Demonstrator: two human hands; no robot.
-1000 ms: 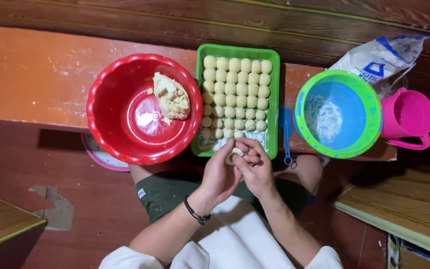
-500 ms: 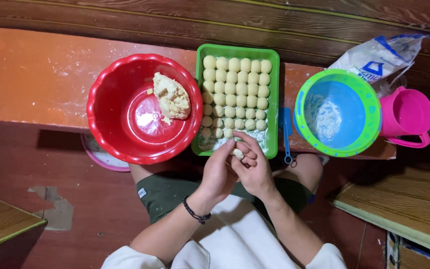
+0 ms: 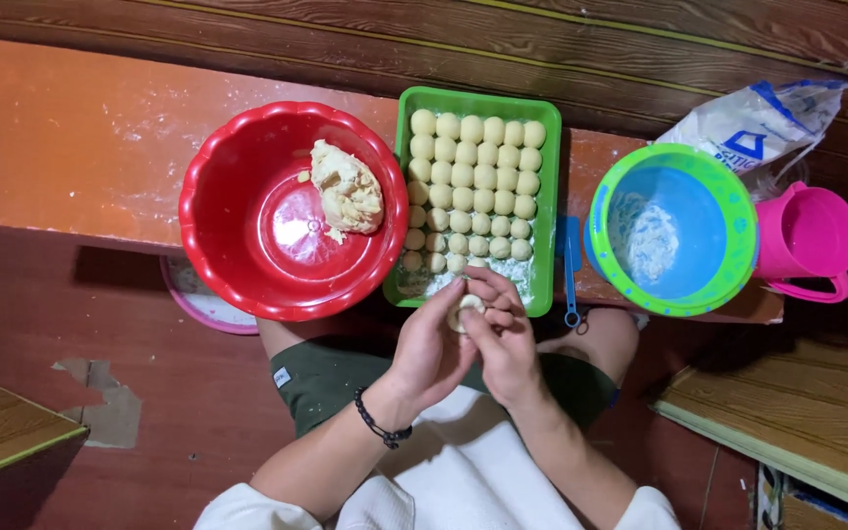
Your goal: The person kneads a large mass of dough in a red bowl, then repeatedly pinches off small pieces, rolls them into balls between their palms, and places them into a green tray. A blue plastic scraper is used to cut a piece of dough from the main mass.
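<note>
A: The dough ball is pinched between the fingertips of both hands, just below the near edge of the green tray. How are the hands set?

B: The left hand is cupped against the ball from the left, with a dark beaded bracelet worn at its wrist. The right hand is curled over the ball from the right, so both hands are seen grasping the one small piece.

A: What is carried in the green tray?

B: It is filled with rows of pale dough balls, and a dusting of flour is seen at its near end, closest to the hands.

A: And to the left of the tray?

B: A red bowl is placed touching it, and a lump of dough is held inside, against the wall nearest the tray. A pink plate is partly hidden under the bowl.

A: To the right of the tray?

B: A blue tool is laid just beside it, then a blue bowl with a green rim, floured inside. Farther right a pink jug is found, with a white flour bag behind it. All is borne by the orange tabletop.
</note>
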